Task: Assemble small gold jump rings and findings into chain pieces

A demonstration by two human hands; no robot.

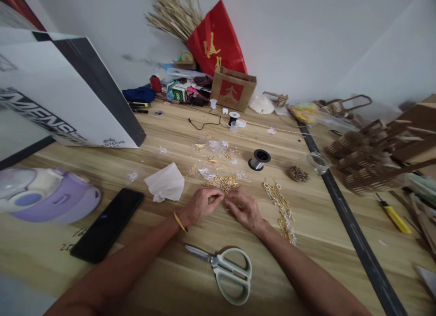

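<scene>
My left hand (203, 205) and my right hand (244, 208) meet at the fingertips over the wooden table (153, 270). Both are closed in a pinch; whatever lies between the fingers is too small to make out. Just beyond them is a pile of small gold and silver beads (223, 183). Gold and clear beaded strands (282, 209) lie to the right of my right hand. Nearer to me, between the forearms, rest scissors (226, 270) with pale handles. A crumpled white tissue (165, 183) lies left of my left hand.
A black phone (107, 225) and a purple-and-white device (57, 195) are at the left, below a large box (75, 93). A wire spool (259, 159) stands beyond the hands. At the right are a glass jar (318, 163), small woven baskets (361, 157) and a yellow-handled tool (395, 216).
</scene>
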